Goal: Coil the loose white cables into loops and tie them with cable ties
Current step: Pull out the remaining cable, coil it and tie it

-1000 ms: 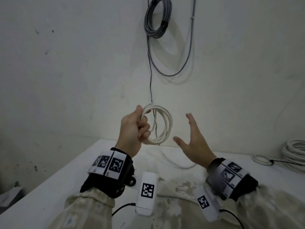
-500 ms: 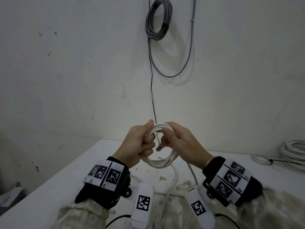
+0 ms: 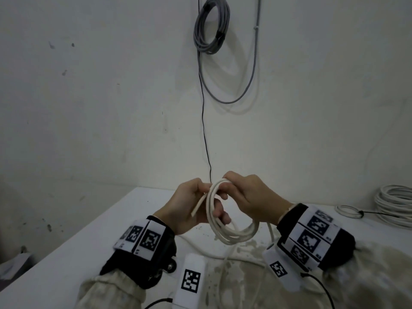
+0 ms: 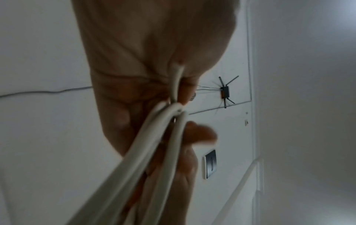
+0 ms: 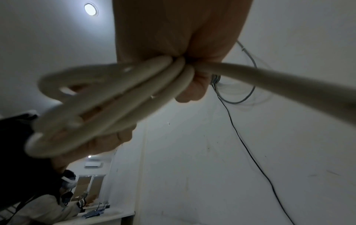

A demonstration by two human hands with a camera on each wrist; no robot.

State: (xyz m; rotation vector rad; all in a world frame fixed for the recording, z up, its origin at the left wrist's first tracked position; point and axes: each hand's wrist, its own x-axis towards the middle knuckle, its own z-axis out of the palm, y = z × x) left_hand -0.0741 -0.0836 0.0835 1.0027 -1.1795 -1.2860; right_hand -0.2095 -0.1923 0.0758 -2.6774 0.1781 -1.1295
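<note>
A white cable wound into several loops [image 3: 231,230] hangs in the air above the white table [image 3: 93,241]. My left hand [image 3: 191,204] pinches the loops on their left side, and the cable's cut end [image 3: 197,207] sticks out below its thumb. My right hand [image 3: 247,192] grips the top of the coil, fingers curled over it. The right wrist view shows the loops [image 5: 108,97] bunched in the right hand [image 5: 181,50], one strand [image 5: 289,88] trailing off to the right. In the left wrist view the strands [image 4: 150,149] run through the left hand [image 4: 146,76]. No cable tie is visible.
More white cable [image 3: 223,256] trails loose on the stained tabletop under the hands. A big white coil [image 3: 394,206] and a small tied loop [image 3: 349,211] lie at the right. A grey cable coil [image 3: 211,25] and a thin black wire [image 3: 206,134] hang on the wall.
My right hand, open and apart a second ago, has come onto the coil and closed on it. The coil has dropped lower, toward the table, and tilted flatter.
</note>
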